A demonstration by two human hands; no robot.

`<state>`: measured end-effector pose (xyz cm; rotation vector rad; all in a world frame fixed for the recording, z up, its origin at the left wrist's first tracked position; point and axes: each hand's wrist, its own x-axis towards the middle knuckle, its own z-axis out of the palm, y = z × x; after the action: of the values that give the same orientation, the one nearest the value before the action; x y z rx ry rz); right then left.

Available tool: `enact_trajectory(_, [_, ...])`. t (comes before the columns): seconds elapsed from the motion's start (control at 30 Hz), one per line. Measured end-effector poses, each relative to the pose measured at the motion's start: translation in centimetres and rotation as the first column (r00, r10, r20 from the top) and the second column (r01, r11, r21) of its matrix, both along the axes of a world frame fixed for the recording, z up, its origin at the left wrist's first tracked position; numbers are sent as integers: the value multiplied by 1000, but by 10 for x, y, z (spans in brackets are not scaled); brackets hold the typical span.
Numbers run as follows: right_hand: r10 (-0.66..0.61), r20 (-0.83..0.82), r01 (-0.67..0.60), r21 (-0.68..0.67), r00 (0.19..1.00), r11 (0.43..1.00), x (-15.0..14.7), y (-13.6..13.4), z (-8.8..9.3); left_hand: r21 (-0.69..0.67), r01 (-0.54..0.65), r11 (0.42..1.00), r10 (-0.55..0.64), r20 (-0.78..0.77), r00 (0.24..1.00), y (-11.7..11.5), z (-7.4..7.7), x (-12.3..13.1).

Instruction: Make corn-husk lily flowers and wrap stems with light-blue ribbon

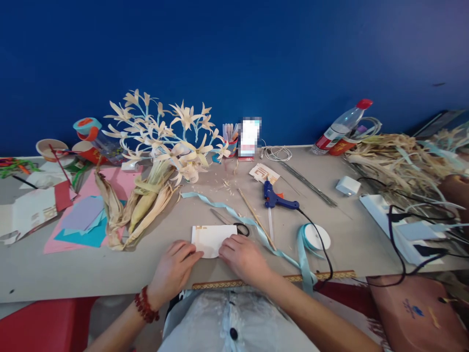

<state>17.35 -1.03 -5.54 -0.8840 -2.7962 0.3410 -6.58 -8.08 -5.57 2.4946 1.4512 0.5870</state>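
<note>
A white piece of card (pixel 213 238) with gold print along its top edge lies at the table's front, its lower edge curved. My left hand (pixel 179 261) grips its lower left corner, fingers closed together. At the right side, the curled fingers of my right hand (pixel 242 254) hold the card too; both thumbs are partly hidden. Scissors with a black handle (pixel 242 229) lie partly covered by the card. Just right of them run a light blue ribbon (pixel 223 208) and a thin wooden stick (pixel 252 213).
A blue glue gun (pixel 276 198) with a black cord rests beyond my right hand, near a ribbon spool (pixel 318 237). Corn husks (pixel 141 212) and husk flowers (pixel 186 117) stand left. Wires (pixel 309 183), a power strip (pixel 388 227) and a bottle (pixel 339 129) are right.
</note>
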Motion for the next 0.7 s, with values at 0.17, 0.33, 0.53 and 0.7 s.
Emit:
enact_trajectory(0.17, [28,-13,-28,22,1000,999,-3,-3,-4,32,-64,997,63,30,998,1,-1,2])
enact_trajectory(0.33, [48,-25,-47,33,999,998,-14,-6,-5,18,-73,997,71,93,993,3,-1,2])
enact_trajectory(0.53, [25,-2,-25,2,1000,1000,-29,-6,0,-24,-50,998,51,51,997,8,-2,1])
enact_trajectory(0.7, [-42,-10,39,-207,999,978,-38,8,7,-172,-47,984,41,-42,998,24,7,-2])
